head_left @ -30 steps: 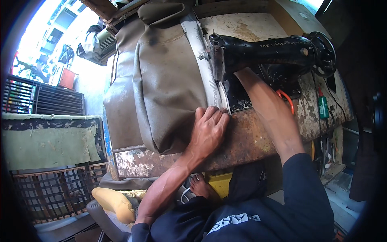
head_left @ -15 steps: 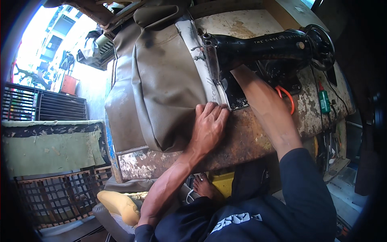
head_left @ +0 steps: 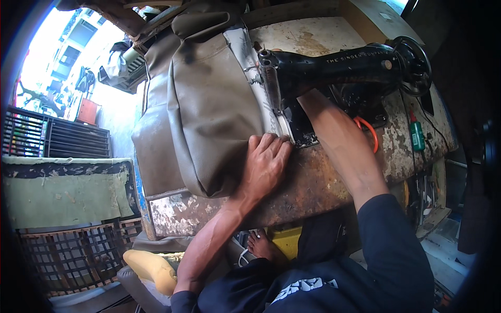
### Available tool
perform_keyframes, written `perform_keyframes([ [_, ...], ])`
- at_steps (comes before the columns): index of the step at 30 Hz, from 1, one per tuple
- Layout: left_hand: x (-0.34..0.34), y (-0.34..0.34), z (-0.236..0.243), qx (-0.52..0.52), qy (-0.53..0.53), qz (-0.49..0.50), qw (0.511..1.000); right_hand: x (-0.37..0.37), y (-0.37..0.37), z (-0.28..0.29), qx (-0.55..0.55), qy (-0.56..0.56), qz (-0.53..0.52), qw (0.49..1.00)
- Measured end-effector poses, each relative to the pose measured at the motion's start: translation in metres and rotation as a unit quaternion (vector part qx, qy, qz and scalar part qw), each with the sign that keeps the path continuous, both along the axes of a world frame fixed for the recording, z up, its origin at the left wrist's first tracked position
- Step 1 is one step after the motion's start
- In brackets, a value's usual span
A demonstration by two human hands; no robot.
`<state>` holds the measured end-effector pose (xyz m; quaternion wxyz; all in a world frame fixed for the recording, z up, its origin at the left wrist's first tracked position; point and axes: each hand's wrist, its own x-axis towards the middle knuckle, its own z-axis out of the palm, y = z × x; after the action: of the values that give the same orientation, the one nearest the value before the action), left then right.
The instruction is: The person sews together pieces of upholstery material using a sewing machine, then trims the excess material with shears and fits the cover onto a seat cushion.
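Observation:
Brown vinyl (head_left: 209, 104) lies in folds left of a black sewing machine (head_left: 339, 65). A white strip (head_left: 242, 47) runs along its right edge and passes by the needle end. The curled fingers of my left hand (head_left: 266, 159) pinch that seam edge below the needle. My right forearm (head_left: 349, 151) reaches under the machine's arm, where the hand is mostly hidden behind it. Orange-handled scissors (head_left: 373, 135) rest beside that forearm, and a small green bottle (head_left: 417, 135) stands farther right.
The worn wooden table (head_left: 323, 195) has a peeling top. A cardboard panel (head_left: 360, 21) is at the back. On the left are a green padded panel (head_left: 62, 188), webbed frames (head_left: 62, 255) and dark railings (head_left: 73, 141). Yellow foam (head_left: 148, 263) lies below by my left arm.
Both arms and the vinyl's white edge have shifted very slightly; my left hand keeps its pinch. The whole view also moved a little with the camera.

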<state>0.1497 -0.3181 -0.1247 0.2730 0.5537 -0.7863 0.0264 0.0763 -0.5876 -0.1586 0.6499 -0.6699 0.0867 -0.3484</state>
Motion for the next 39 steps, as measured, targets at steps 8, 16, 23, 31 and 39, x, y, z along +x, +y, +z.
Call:
perform_keyframes([
  [8,0.004,-0.002,0.000,0.008,-0.033,-0.013,0.999,-0.006,-0.010,-0.003,-0.058,0.021,0.005,0.998],
  [16,0.004,-0.002,0.004,0.009,-0.060,0.022,0.998,-0.008,-0.013,0.022,-0.485,-0.095,-0.137,0.859],
  [23,0.009,-0.009,0.002,-0.014,-0.029,0.023,0.999,0.001,-0.021,-0.002,-0.455,0.056,-0.162,0.874],
  [31,0.008,-0.019,-0.003,-0.037,-0.033,0.038,0.998,0.035,-0.027,-0.027,-0.290,0.151,-0.360,0.874],
  [39,0.016,-0.026,-0.001,-0.046,-0.076,0.041,0.995,0.049,-0.032,0.014,-0.111,0.367,-0.334,0.861],
])
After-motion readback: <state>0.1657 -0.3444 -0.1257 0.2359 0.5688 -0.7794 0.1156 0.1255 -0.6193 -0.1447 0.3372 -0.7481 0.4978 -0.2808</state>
